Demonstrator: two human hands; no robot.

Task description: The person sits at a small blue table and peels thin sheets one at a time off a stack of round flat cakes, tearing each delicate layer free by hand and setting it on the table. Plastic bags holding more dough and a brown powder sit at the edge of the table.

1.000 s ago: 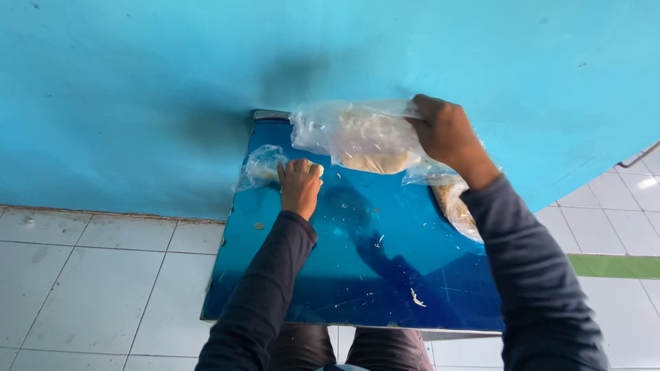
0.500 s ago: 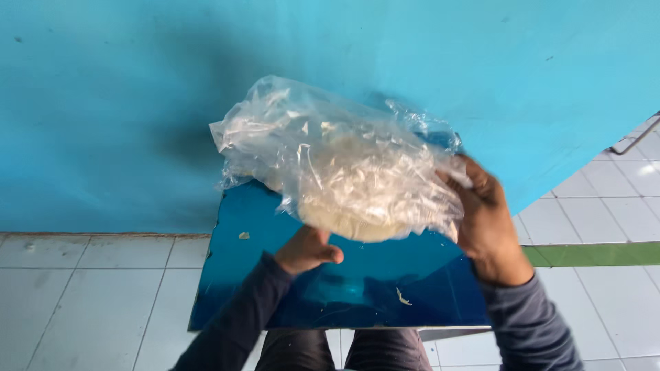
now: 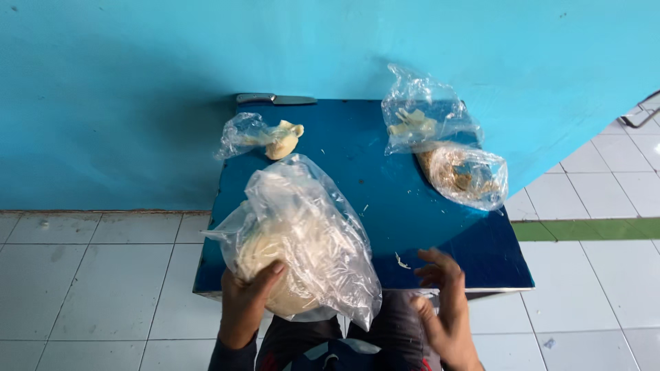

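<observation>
The left hand (image 3: 244, 302) grips a clear plastic bag of pale dough (image 3: 302, 251) at the blue counter's (image 3: 385, 185) near edge, fingers closed beneath; the right hand (image 3: 443, 309) hovers beside it, fingers spread, empty.

Bare blue table (image 3: 385, 185) centre open before me, small bag (image 3: 258, 136) back left, two bags (image 3: 447, 148) crowding right, knife (image 3: 275, 99) along wall.

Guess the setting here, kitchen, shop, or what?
Likely an informal food-prep spot, maybe outdoors or a home corner; can't be sure. A small blue table stands against a painted blue wall on a white tiled floor, with a knife and clear bags of pale food, one in the left hand.
</observation>
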